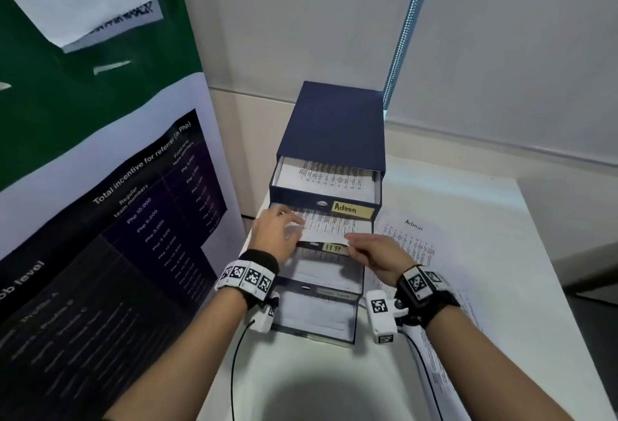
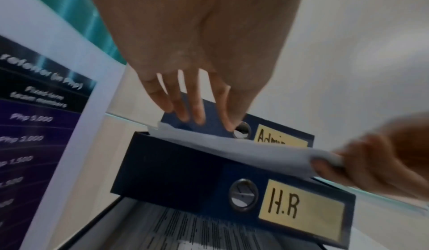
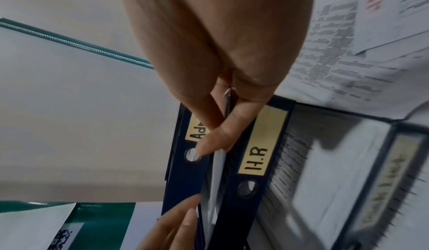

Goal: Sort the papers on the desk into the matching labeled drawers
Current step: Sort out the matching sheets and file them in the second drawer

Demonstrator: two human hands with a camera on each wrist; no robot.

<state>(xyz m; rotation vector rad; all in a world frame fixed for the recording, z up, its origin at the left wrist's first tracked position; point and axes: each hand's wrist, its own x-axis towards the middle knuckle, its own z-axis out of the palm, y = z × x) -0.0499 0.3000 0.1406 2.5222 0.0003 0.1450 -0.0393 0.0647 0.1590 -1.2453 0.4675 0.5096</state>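
Observation:
A blue drawer unit (image 1: pixel 334 119) stands on the white desk with its drawers pulled out in steps. The top drawer labelled Admin (image 1: pixel 349 209) holds a printed sheet. Below it, a printed paper (image 1: pixel 331 226) lies slanted over the H.R drawer (image 1: pixel 336 249). My right hand (image 1: pixel 364 250) pinches the paper's near edge between thumb and fingers (image 3: pixel 218 143). With fingers straight, my left hand (image 1: pixel 281 230) rests on the paper's left side. In the left wrist view the left fingertips (image 2: pixel 197 118) lie against the Admin drawer front above the paper (image 2: pixel 232 149), over the H.R label (image 2: pixel 299 210).
Printed sheets, the top one headed Admin (image 1: pixel 414 243), lie on the desk (image 1: pixel 485 206) right of the unit. Two lower drawers (image 1: pixel 321 313) stick out further, with papers inside. A tall poster board (image 1: pixel 133 220) stands close on the left. The wall is behind.

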